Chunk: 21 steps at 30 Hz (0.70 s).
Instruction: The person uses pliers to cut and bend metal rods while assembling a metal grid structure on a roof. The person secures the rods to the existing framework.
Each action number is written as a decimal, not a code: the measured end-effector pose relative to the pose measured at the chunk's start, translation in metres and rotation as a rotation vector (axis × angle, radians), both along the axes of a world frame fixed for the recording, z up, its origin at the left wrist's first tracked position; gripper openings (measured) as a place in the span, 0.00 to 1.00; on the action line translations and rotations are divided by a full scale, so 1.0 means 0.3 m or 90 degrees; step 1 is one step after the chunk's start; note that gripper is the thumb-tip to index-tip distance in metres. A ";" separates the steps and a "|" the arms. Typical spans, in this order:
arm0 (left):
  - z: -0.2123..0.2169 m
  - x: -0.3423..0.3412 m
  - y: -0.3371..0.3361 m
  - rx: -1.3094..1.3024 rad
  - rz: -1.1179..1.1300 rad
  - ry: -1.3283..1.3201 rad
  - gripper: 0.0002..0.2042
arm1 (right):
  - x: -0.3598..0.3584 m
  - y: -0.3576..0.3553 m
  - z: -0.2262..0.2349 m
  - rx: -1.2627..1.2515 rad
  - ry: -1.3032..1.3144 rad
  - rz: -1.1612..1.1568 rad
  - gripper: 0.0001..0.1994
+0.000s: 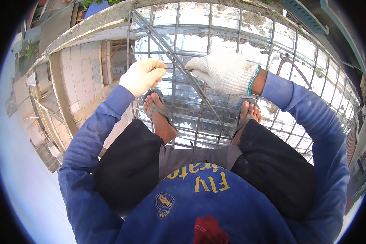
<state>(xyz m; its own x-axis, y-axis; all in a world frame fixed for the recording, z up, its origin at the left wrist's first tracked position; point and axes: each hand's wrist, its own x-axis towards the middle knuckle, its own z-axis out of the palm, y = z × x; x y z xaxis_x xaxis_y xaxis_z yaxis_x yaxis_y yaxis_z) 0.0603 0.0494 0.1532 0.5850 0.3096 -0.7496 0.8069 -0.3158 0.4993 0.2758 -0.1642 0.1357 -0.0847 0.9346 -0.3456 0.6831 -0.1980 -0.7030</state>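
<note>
While the person squats on a grid of steel bars point(215, 61), both gloved hands meet over one long bar point(199, 91) that runs slantwise across the grid from the upper left toward the feet. The left hand point(143, 75), in a cream knitted glove, has its fingers clenched in a fist just above that bar, pinching something too thin to make out. The right hand point(225, 71), in a white knitted glove with a green cuff, has its fingers curled shut as well, and what they grip is hidden inside the glove. A short gap lies between the two hands, and the slanted bar passes right under it.

Two feet in grey flip-flops stand on the bars, the left foot point(158, 116) just below the left hand, the right foot point(248, 118) below the right wrist. Shiny sheeting point(191, 42) lies under the grid. One bent metal tool point(290, 65) lies on the bars well to the right, beyond the right forearm. A block wall point(81, 73) drops away at the left. Dark shorts and the blue shirt cover the near part of the grid, and the grid's far edge bends out of view.
</note>
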 end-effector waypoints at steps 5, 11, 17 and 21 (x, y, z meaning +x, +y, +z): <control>-0.175 0.020 -0.218 0.068 0.234 -0.094 0.15 | 0.022 -0.068 -0.136 -0.057 0.152 -0.088 0.22; -0.311 -0.060 -0.511 0.127 0.419 -0.042 0.22 | 0.040 -0.119 -0.083 -0.351 0.283 -0.120 0.22; -0.379 -0.143 -0.738 0.163 0.407 0.096 0.35 | 0.010 -0.258 -0.223 -0.273 0.076 -0.025 0.19; -0.413 -0.138 -0.770 0.116 0.427 0.076 0.30 | -0.111 -0.444 -0.288 -0.164 0.044 -0.168 0.19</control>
